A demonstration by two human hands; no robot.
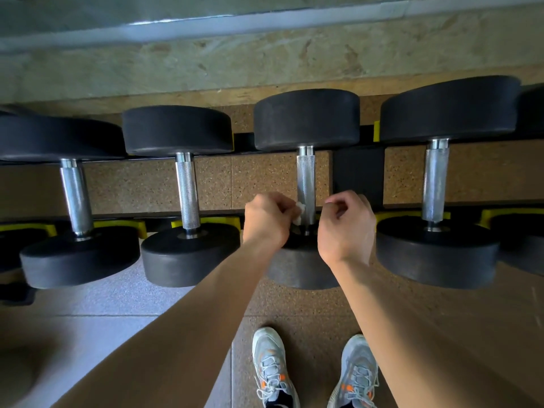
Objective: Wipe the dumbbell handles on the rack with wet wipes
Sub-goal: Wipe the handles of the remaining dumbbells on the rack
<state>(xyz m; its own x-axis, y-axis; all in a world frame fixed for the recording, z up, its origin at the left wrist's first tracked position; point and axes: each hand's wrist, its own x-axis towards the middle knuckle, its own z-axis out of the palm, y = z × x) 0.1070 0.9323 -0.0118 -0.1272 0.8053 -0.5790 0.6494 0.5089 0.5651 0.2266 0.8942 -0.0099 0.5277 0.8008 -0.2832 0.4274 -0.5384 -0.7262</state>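
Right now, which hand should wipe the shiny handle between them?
Left. The left hand pinches the white wipe against that handle, near its lower end; the right hand curls beside it, with no wipe visible.

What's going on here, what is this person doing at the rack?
A person stands over a dumbbell rack, working on the third dumbbell from the left. The left hand pinches a white wet wipe against the near end of the dumbbell's knurled steel handle. The right hand sits curled at the other side of the handle. Whether it holds the wipe's other end is unclear.
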